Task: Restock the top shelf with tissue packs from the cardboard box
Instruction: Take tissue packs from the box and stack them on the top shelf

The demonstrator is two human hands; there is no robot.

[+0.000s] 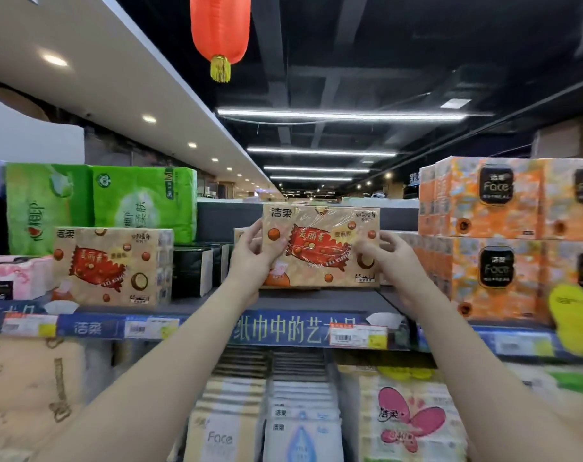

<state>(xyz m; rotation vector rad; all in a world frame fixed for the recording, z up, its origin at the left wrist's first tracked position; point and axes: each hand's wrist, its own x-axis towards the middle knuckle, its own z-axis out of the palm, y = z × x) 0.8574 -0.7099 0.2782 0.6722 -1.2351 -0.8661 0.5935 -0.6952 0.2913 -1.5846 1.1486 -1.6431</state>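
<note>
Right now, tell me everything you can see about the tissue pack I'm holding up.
The tissue pack is a beige rectangular block wrapped in shiny clear plastic, printed with a red candy-wrapper picture, brown balls and Chinese writing. It stands upright, front facing the camera, at the top shelf, between a matching pack on the left and orange packs on the right. The left hand grips its left edge, the right hand its right edge.

Supermarket aisle, stocked tissue packs (112, 266), shelf price labels (356, 335), red lantern (220, 28)

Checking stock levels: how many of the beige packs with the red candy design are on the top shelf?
2: one standing left, one in the middle held by the left hand and right hand. An edge behind it may be a third.
</note>
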